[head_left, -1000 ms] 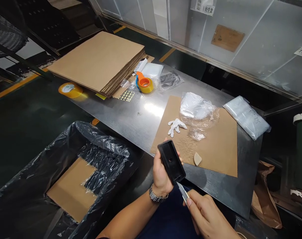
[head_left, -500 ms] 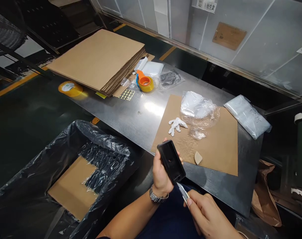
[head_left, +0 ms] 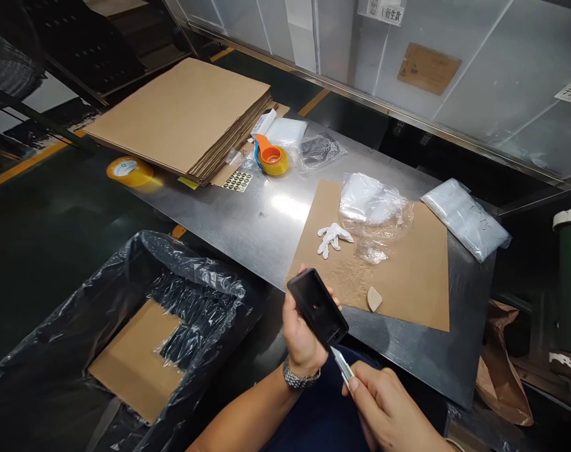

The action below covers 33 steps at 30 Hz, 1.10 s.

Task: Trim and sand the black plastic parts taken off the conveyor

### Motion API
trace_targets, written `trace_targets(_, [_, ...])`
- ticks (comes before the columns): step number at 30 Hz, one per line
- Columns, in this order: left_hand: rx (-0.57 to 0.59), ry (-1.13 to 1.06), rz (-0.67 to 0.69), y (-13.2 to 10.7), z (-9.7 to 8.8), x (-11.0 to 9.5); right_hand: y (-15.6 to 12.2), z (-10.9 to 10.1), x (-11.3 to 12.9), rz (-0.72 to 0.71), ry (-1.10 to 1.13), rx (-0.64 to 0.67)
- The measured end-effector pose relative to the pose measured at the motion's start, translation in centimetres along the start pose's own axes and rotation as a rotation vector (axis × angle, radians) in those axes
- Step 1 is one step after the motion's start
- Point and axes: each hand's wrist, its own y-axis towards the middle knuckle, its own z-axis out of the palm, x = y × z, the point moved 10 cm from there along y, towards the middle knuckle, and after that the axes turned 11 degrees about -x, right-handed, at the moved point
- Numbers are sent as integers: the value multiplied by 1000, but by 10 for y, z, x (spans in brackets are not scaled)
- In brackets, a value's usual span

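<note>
The left hand is curled around a black case, its palm beneath, the thumb along one long side and fingertips showing past the opposite edge. The case is tilted, its hollow side facing up, and it sits in front of the near edge of the metal table. A metal watch band circles the left wrist.

The right hand is closed around a knife, with the thumb pressed on top of the handle and the fingers folded underneath. The bare blade points at the lower end of the case; whether its tip touches the rim or stops just beside it, I cannot tell.

Beyond the hands, a cardboard sheet lies flat on the table. On it are a small beige wedge near the front edge, a white glove, and a crumpled clear bag farther back
</note>
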Motion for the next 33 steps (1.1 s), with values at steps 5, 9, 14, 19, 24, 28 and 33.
trace_targets(5, [-18,-75,79,-3,4,-12,-7,-25,27,-338,-380,-383])
trace_targets(9, [-10,-89,129,-6,7,-20,-32,-33,58,-625,-727,-838])
trace_targets(14, [7,-78,199,-8,7,-28,-35,-16,66,-736,-925,-837])
trace_targets(19, [27,-111,225,-10,8,-33,-35,-9,65,-770,-1013,-761])
trace_targets(24, [25,-113,272,-12,8,-39,-34,-5,63,-776,-1056,-739])
trace_targets(28, [10,-82,286,-12,8,-40,-34,-2,64,-788,-1074,-730])
trace_targets(33, [-1,-64,293,-13,6,-41,-32,-4,65,-714,-1069,-717])
